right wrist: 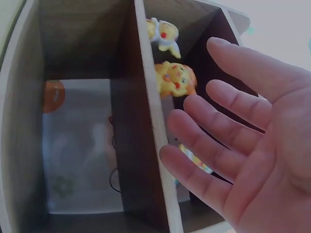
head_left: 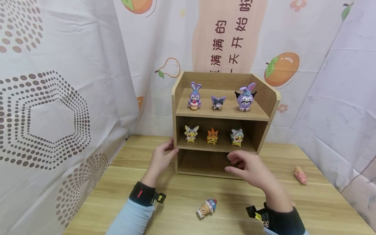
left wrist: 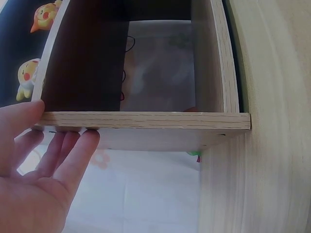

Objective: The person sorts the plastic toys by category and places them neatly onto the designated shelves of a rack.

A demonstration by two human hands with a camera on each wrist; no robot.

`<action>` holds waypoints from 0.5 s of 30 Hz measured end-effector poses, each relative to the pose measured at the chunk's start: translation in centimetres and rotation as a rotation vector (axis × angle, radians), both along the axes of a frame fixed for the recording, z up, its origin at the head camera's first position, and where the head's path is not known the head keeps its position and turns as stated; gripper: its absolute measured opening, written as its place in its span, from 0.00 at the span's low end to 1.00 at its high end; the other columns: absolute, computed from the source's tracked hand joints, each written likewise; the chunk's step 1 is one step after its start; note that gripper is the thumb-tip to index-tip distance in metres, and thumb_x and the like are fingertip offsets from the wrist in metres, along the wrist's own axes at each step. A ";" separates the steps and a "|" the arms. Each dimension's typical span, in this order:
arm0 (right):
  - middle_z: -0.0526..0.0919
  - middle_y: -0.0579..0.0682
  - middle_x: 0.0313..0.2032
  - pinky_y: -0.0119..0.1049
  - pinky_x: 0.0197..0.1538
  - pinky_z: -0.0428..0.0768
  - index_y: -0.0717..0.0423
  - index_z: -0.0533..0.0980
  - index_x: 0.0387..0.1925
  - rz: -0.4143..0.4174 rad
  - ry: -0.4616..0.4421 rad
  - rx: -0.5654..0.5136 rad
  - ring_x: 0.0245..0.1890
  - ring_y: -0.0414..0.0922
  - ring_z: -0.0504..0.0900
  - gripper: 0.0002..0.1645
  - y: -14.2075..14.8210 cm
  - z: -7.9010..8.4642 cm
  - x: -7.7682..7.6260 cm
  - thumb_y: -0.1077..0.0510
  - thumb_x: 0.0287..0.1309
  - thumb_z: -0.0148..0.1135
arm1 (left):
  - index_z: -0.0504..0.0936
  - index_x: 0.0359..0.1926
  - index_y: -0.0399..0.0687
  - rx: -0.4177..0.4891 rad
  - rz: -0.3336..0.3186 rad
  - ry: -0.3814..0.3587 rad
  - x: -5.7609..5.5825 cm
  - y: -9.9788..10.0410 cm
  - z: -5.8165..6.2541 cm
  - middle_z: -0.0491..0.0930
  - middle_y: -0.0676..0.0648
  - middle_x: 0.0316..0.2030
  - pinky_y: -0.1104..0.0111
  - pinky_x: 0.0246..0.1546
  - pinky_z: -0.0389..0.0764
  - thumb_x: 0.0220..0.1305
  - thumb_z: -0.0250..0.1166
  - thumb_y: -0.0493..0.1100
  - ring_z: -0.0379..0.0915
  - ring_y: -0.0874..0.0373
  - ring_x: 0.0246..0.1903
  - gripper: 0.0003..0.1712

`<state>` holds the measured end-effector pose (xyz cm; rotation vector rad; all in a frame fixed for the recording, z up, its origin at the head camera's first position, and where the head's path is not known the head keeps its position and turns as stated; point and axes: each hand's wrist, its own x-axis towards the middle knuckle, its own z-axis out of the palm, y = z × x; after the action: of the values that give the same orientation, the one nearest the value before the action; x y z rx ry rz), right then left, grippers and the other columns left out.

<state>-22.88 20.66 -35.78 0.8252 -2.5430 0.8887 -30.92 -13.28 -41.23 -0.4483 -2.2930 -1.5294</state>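
Observation:
A small wooden shelf (head_left: 217, 116) with three tiers stands on the table. My left hand (head_left: 162, 156) grips its left side panel, the thumb at the front edge and the fingers along the outer face. Palm toward the shelf, my right hand (head_left: 249, 168) hovers before the lowest compartment, its fingers loosely bent and holding nothing. In the middle tier sit a grey-and-yellow figurine (head_left: 191, 133), an orange figurine (head_left: 212, 136) and a white-hooded yellow figurine (head_left: 236, 137). The top tier bears a purple rabbit figurine (head_left: 195, 96), a smaller purple-and-white one (head_left: 218, 102) and a fluffy purple one (head_left: 245, 98).
On the table (head_left: 176, 218) in front of the shelf lies a figurine with a blue cap (head_left: 207, 208). A pink-and-tan figurine (head_left: 300, 175) lies farther right. Something small and pinkish is mostly hidden behind my right wrist. Printed cloth (head_left: 158, 42) hangs behind and on both sides.

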 end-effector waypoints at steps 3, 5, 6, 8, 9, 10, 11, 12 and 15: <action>0.80 0.39 0.41 0.43 0.40 0.83 0.45 0.77 0.46 0.025 -0.030 0.026 0.41 0.39 0.78 0.20 -0.5 -0.5 0.0 0.47 0.52 0.71 | 0.72 0.63 0.42 0.001 -0.003 0.007 0.0 0.1 -0.1 0.78 0.42 0.50 0.60 0.44 0.82 0.62 0.67 0.42 0.75 0.52 0.46 0.29; 0.79 0.38 0.42 0.43 0.41 0.83 0.44 0.76 0.47 0.047 -0.044 0.050 0.42 0.40 0.77 0.22 -0.9 -0.9 0.0 0.46 0.52 0.72 | 0.72 0.63 0.42 0.000 -0.005 0.008 -0.1 0.1 -0.1 0.78 0.42 0.50 0.60 0.44 0.82 0.62 0.67 0.42 0.75 0.52 0.47 0.29; 0.79 0.37 0.43 0.44 0.41 0.82 0.43 0.76 0.48 0.057 -0.051 0.060 0.43 0.39 0.77 0.23 -1.1 -1.0 -0.1 0.44 0.51 0.72 | 0.72 0.63 0.42 0.001 -0.006 0.006 -0.1 0.1 -0.1 0.78 0.42 0.50 0.60 0.45 0.82 0.62 0.67 0.42 0.75 0.52 0.47 0.29; 0.78 0.36 0.45 0.43 0.43 0.81 0.42 0.75 0.49 0.077 -0.074 0.085 0.44 0.39 0.76 0.26 -1.4 -1.4 -0.1 0.42 0.49 0.72 | 0.72 0.63 0.43 0.002 0.000 -0.005 -0.1 0.1 -0.1 0.78 0.43 0.50 0.61 0.45 0.81 0.62 0.67 0.42 0.75 0.53 0.47 0.29; 0.78 0.35 0.45 0.43 0.45 0.81 0.42 0.75 0.49 0.090 -0.086 0.098 0.45 0.39 0.76 0.27 -1.6 -1.6 -0.1 0.42 0.49 0.72 | 0.72 0.63 0.43 0.003 0.002 -0.008 -0.1 0.0 -0.1 0.78 0.43 0.50 0.61 0.45 0.81 0.62 0.67 0.42 0.75 0.53 0.47 0.29; 0.77 0.35 0.46 0.42 0.46 0.80 0.41 0.75 0.50 0.102 -0.097 0.118 0.46 0.38 0.75 0.27 -1.8 -1.8 -0.2 0.41 0.49 0.72 | 0.72 0.63 0.43 0.003 0.005 -0.011 -0.1 0.0 -0.1 0.78 0.44 0.50 0.61 0.45 0.81 0.62 0.67 0.42 0.75 0.54 0.47 0.29; 0.77 0.36 0.47 0.43 0.49 0.79 0.41 0.75 0.51 0.114 -0.114 0.136 0.48 0.38 0.74 0.28 -2.0 -2.0 -0.2 0.41 0.48 0.72 | 0.72 0.63 0.43 0.003 0.006 -0.012 -0.1 0.0 -0.1 0.78 0.44 0.50 0.61 0.45 0.81 0.62 0.67 0.42 0.74 0.54 0.47 0.29; 0.77 0.36 0.48 0.43 0.50 0.78 0.42 0.74 0.51 0.129 -0.130 0.155 0.49 0.38 0.73 0.29 -2.1 -2.2 -0.3 0.41 0.48 0.72 | 0.72 0.63 0.43 0.003 0.009 -0.013 -0.1 0.0 -0.1 0.78 0.44 0.50 0.61 0.46 0.81 0.62 0.67 0.42 0.74 0.54 0.47 0.29; 0.76 0.40 0.52 0.45 0.55 0.75 0.46 0.74 0.54 0.176 -0.200 0.202 0.53 0.38 0.71 0.33 -2.6 -3.0 -0.4 0.42 0.47 0.73 | 0.71 0.64 0.44 -0.002 0.007 -0.013 -0.1 0.1 -0.1 0.78 0.44 0.50 0.61 0.46 0.81 0.62 0.66 0.43 0.74 0.54 0.47 0.29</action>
<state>-23.24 18.04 -38.78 1.0837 -2.8038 0.8113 -30.98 -13.22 -41.32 -0.4322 -2.3034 -1.5312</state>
